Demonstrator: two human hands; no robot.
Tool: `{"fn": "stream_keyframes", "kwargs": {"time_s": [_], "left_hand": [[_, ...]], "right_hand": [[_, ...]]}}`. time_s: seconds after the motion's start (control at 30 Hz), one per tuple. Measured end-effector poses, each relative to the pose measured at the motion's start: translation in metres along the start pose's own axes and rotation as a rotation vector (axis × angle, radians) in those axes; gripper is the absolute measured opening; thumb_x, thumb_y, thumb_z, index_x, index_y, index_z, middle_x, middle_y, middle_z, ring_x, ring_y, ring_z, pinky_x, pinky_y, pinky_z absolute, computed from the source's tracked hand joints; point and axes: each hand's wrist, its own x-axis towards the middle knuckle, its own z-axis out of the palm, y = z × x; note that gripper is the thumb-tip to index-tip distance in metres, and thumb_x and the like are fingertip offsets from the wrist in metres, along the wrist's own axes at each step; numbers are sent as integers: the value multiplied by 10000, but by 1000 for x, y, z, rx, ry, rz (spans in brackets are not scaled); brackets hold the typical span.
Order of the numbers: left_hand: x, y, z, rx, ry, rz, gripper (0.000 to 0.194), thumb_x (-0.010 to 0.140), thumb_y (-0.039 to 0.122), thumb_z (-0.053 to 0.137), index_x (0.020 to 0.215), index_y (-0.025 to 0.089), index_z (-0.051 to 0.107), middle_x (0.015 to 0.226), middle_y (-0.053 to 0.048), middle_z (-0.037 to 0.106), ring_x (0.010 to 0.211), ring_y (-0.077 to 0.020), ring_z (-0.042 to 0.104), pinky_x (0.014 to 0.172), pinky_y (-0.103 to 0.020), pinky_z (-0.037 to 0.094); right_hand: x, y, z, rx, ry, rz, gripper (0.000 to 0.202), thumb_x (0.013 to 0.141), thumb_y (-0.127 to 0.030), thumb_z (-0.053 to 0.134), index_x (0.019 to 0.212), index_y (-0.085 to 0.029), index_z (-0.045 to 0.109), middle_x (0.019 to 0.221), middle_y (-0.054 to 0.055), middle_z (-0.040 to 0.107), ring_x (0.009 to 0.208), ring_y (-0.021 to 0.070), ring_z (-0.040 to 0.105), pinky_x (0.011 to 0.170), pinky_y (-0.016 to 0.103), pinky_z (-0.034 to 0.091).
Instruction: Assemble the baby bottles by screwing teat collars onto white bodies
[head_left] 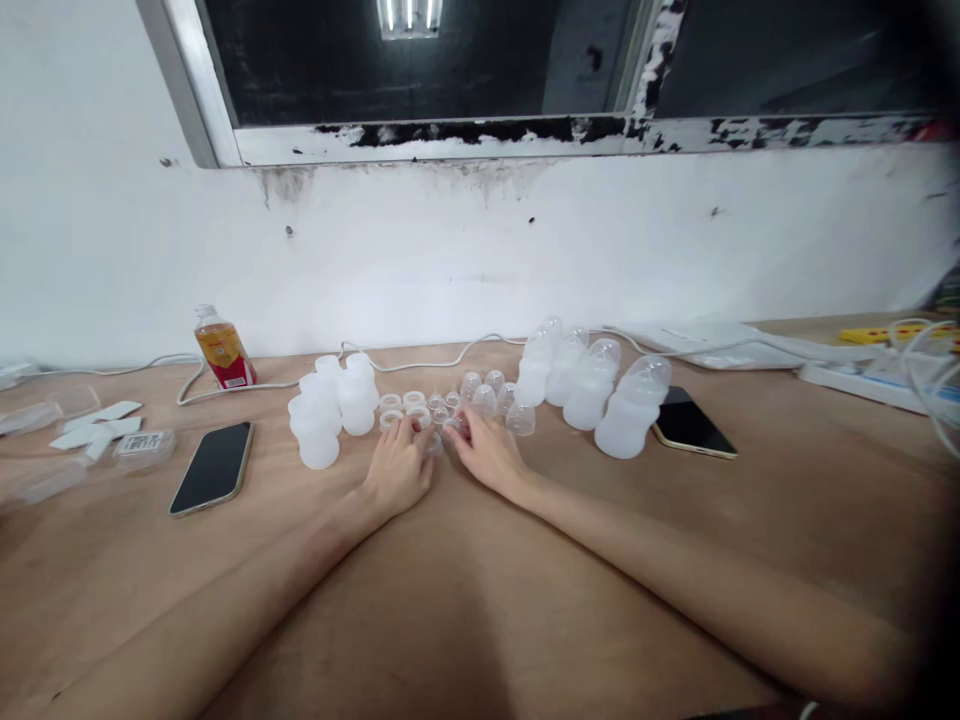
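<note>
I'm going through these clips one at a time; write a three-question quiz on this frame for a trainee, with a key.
1. Which hand is nearer the loose clear domes on the table: A) left or B) right?
2. True or false: the drink bottle stands to the right of both phones.
3. Fill in: to the right of the hands, ___ white bottles have clear domed covers on.

Key:
1. B: the right hand.
2. False: the drink bottle stands on the left, near the wall.
3. Four.

cups (319, 447) blocked the left, bottles (619, 432) blocked the right, wall (412, 270) stood behind, room lay on the near table (457, 620)
</note>
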Motion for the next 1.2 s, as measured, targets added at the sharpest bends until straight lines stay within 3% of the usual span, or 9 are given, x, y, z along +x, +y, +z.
{"fn": "stream_keyframes", "kwargs": {"time_s": [0.13, 0.27, 0.6, 0.93, 1.03, 1.1, 1.2], "left_hand": [[1, -2, 3, 19, -1, -51, 322, 761, 184, 383, 1073, 160, 456, 963, -104, 438, 918, -219, 429, 797, -364, 378], [3, -3, 4, 27, -9, -71, 315, 753, 144, 370, 1059, 167, 439, 994, -106, 438, 929, -219, 427, 809, -369, 363], [3, -3, 3, 50, -8, -116, 219, 749, 182, 395, 955, 168, 470, 1014, -101, 454, 954, -229, 417, 817, -371, 343], [2, 3, 2, 51, -6, -112, 271, 732, 192, 414, 998, 159, 456, 1041, -112, 466, 993, -248, 400, 825, -386, 319], [6, 4, -24, 68, 109, -108, 286, 746, 218, 417, 1029, 181, 436, 1111, -105, 444, 1036, -252, 375, 862, -398, 272], [10, -4, -58, 95, 252, -133, 279, 774, 258, 398, 1046, 194, 416, 1153, -93, 422, 1075, -247, 342, 889, -401, 235], [14, -38, -115, 165, 509, -233, 296, 817, 304, 338, 1085, 180, 356, 1180, -69, 385, 1101, -210, 307, 913, -359, 218]], "right_hand": [[-1, -3, 4, -247, -128, 17, 252, 811, -317, 360, 1012, -175, 420, 841, 82, 603, 719, 220, 571, 563, 288, 358], [2, 0, 5, -230, -140, 17, 327, 814, -321, 367, 1112, -190, 342, 862, 80, 611, 740, 223, 579, 560, 284, 356], [3, 2, 5, -182, -117, -6, 320, 800, -287, 383, 1102, -187, 344, 948, 81, 582, 736, 201, 565, 579, 282, 357], [2, 2, 3, -195, -132, -21, 305, 795, -255, 390, 1092, -192, 361, 976, 70, 570, 748, 184, 562, 581, 269, 362], [2, 2, 4, -176, -129, -32, 326, 795, -256, 386, 1112, -188, 351, 982, 74, 569, 761, 187, 559, 596, 271, 364], [1, 3, 4, -173, -131, -30, 335, 797, -261, 382, 1121, -184, 348, 987, 80, 566, 766, 189, 556, 599, 272, 363], [0, 3, 4, -169, -142, -36, 337, 795, -260, 384, 1121, -181, 352, 986, 84, 562, 762, 185, 551, 595, 269, 361]]}}
